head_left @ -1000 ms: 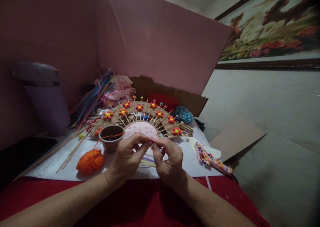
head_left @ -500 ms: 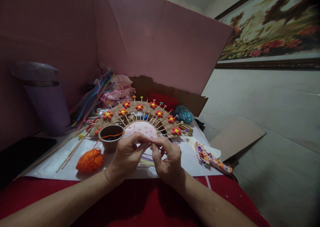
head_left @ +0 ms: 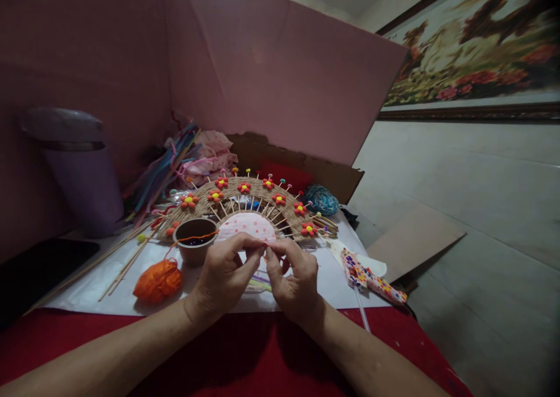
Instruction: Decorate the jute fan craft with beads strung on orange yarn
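Observation:
My left hand and my right hand meet over the white paper, each pinched closed with thumb against forefinger. A strand of orange yarn runs from the orange yarn ball across the brown cup and behind my left hand; a bit of orange shows by my fingertips. What exactly lies in the pinch is mostly covered. Just beyond my hands stands a woven twine half-ring set with red-and-yellow flowers and sticks, around a white half-disc with pink dots.
Thin sticks lie on the left, near a purple lidded container. Pipe cleaners and pink cloth are piled behind. At right are a blue yarn ball and a flower-patterned glue gun. White paper covers the red cloth.
My fingertips have shifted very slightly against each other, and a little more orange shows beneath them. The orange yarn ball has moved a touch to the right.

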A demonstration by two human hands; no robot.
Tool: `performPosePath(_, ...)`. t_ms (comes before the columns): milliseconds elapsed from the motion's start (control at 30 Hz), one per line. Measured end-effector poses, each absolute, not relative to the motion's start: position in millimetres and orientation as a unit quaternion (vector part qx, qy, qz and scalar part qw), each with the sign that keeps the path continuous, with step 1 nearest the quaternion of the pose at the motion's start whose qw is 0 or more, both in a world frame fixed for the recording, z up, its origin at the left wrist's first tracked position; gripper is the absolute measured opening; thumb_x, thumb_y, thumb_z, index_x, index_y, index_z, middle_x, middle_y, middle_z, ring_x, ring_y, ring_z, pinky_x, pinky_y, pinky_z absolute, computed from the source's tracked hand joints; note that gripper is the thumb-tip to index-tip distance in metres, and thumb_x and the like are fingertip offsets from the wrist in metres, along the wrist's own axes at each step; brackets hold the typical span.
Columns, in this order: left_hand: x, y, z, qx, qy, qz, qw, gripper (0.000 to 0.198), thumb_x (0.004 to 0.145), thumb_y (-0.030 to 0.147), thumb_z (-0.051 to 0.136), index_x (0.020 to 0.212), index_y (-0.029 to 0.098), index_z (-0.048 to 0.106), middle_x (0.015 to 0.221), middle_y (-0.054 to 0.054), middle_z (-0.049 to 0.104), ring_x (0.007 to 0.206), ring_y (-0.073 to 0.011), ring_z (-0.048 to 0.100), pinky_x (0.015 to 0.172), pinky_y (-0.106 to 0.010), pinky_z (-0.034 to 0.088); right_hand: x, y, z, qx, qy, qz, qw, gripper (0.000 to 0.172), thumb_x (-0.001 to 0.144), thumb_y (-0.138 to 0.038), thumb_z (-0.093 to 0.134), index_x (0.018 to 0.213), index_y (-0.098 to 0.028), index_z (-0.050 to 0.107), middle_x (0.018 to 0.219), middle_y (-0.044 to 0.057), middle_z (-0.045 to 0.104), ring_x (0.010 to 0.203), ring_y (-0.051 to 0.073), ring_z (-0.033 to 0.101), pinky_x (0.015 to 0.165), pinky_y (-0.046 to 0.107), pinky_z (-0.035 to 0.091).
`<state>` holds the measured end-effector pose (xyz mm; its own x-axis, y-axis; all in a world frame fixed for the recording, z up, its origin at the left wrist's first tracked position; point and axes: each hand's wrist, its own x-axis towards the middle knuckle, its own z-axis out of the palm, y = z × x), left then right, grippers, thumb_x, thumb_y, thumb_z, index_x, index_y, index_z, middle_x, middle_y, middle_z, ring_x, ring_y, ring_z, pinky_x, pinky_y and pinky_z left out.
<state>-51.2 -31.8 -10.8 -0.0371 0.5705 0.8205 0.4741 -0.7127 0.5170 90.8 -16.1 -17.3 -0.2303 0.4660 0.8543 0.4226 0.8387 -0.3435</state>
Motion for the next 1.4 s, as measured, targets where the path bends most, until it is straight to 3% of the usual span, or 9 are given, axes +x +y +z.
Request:
performPosePath(467,-51.8,-32.4,-13.7,0.701,0.382,0.601,0.029,0.005,0.078,0.012,0.060,0.079,0.014,0.064,0.067,-0.001,0.067,0.056,-0.0105,0.060,0.049,-0.019,0.045,89.5,-15.6,-15.7,-0.278,-0.793,0.020,0.542,0.011,0.082,-0.012,0.053,0.089,-0.015,0.060,0.073,0.004,0.062,0.061,0.013,0.056,0.053,0.023,0.043)
performPosePath(733,-53.0,-34.7,-9.3,0.731,0.373,0.565,-0.090,0.007,0.079,0.009,0.056,0.078,0.012,0.063,0.064,-0.003,0.063,0.057,-0.0132,0.058,0.051,-0.024,0.046,89.8,-15.9,-17.7,-0.268,-0.801,0.017,0.536,0.017,0.082,-0.009,0.052,0.096,-0.015,0.060,0.080,0.006,0.066,0.066,0.014,0.059,0.054,0.024,0.044)
performPosePath(933,-51.7,-36.3,-8.7,0.744,0.380,0.523,-0.170,0.009,0.082,0.009,0.054,0.081,0.011,0.063,0.070,-0.007,0.067,0.065,-0.0174,0.063,0.063,-0.030,0.050,88.7,-16.2,-17.9,-0.277,-0.799,0.014,0.533,0.016,0.082,-0.009,0.053,0.094,-0.014,0.061,0.081,0.006,0.066,0.065,0.014,0.059,0.054,0.024,0.045)
performPosePath(1200,-51.7,-38.6,-6.3,0.738,0.417,0.503,-0.170,0.015,0.083,0.013,0.053,0.070,0.012,0.062,0.058,-0.002,0.059,0.052,-0.0150,0.056,0.051,-0.027,0.043,89.0,-17.1,-17.6,-0.281,-0.799,0.023,0.531,0.016,0.082,-0.010,0.053,0.095,-0.014,0.061,0.082,0.007,0.067,0.068,0.015,0.060,0.055,0.025,0.046)
performPosePath(1400,-51.4,-39.0,-8.0,0.746,0.410,0.497,-0.167,0.013,0.083,0.013,0.053,0.075,0.012,0.064,0.064,-0.004,0.064,0.059,-0.0165,0.061,0.055,-0.028,0.046,88.3,-14.3,-18.6,-0.281,-0.797,0.028,0.534,0.016,0.082,-0.010,0.053,0.095,-0.014,0.061,0.082,0.006,0.066,0.068,0.015,0.060,0.056,0.024,0.046)
